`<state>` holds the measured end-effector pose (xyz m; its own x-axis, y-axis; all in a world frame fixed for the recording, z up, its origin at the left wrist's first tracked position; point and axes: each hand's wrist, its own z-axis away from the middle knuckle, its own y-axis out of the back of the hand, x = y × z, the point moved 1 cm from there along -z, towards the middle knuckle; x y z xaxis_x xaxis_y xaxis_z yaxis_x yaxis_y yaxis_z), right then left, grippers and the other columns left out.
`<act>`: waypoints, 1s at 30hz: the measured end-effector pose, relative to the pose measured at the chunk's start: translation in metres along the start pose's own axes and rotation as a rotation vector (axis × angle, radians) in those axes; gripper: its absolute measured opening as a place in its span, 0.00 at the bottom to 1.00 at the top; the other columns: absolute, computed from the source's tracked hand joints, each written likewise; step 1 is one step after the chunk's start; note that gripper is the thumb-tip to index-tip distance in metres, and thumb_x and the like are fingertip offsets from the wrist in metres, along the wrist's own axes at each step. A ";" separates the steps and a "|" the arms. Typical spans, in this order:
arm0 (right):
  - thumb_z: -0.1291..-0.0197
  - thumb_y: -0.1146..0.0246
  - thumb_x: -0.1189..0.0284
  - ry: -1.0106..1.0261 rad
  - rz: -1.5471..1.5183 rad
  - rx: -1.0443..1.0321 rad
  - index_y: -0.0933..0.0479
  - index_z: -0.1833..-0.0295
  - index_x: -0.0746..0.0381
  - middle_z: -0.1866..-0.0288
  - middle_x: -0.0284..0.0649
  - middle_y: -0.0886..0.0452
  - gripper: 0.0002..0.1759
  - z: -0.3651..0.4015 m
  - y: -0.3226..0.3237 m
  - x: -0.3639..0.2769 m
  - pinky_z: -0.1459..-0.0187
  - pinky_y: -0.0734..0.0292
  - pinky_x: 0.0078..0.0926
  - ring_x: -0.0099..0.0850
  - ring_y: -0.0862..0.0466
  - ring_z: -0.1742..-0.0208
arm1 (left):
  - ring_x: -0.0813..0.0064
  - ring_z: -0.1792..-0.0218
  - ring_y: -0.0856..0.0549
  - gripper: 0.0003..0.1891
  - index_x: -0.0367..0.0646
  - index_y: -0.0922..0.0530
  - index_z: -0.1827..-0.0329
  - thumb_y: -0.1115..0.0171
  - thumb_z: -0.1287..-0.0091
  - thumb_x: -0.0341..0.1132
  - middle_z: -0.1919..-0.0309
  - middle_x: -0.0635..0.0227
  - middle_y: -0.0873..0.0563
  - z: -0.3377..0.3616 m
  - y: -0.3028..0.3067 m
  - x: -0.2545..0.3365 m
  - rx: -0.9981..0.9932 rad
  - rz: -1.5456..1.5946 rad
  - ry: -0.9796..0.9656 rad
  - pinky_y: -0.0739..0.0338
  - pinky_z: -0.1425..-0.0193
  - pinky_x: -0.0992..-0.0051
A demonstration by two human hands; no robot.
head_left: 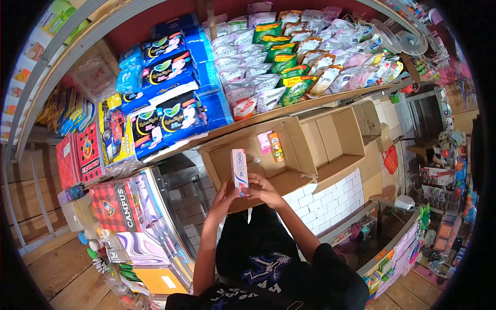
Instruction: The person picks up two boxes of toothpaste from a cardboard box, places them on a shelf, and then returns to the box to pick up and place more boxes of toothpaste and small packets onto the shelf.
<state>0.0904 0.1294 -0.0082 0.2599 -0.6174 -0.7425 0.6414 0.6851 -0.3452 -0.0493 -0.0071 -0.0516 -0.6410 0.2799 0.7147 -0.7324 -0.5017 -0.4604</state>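
A white and blue toothpaste box (pixel 239 168), its printed name partly readable as "SENSO...NE", stands lengthwise in front of my body. The fingers of my left hand (pixel 223 200) close on its lower left side. At the lower right side, my right hand (pixel 264 192) grips the same box. Beyond it is an open cardboard carton (pixel 219 160), and the toothpaste box overlaps its inside in view. Within the carton lie a small pink packet (pixel 265 143) and an orange and green box (pixel 277 146).
A second open carton (pixel 336 137) adjoins on the right. Behind runs a shelf with blue sanitary pad packs (pixel 168 67) and rows of sachets (pixel 297 88). Stacked notebooks (pixel 116 206) stand to the left. A glass display case (pixel 372 227) is at lower right.
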 end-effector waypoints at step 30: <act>0.33 0.46 0.67 0.046 1.304 0.917 0.29 0.50 0.66 0.59 0.51 0.15 0.13 -0.202 0.230 0.153 0.64 0.16 0.48 0.49 0.13 0.62 | 0.75 0.43 0.20 0.20 0.39 0.31 0.33 0.42 0.27 0.29 0.44 0.66 0.19 -0.009 -0.076 0.005 0.195 0.206 0.069 0.26 0.37 0.73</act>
<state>0.1314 0.2704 -0.3174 0.9437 0.2024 -0.2615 0.2092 0.2469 0.9462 0.0007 0.0399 -0.0180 -0.7908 0.2070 0.5761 -0.5310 -0.7000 -0.4775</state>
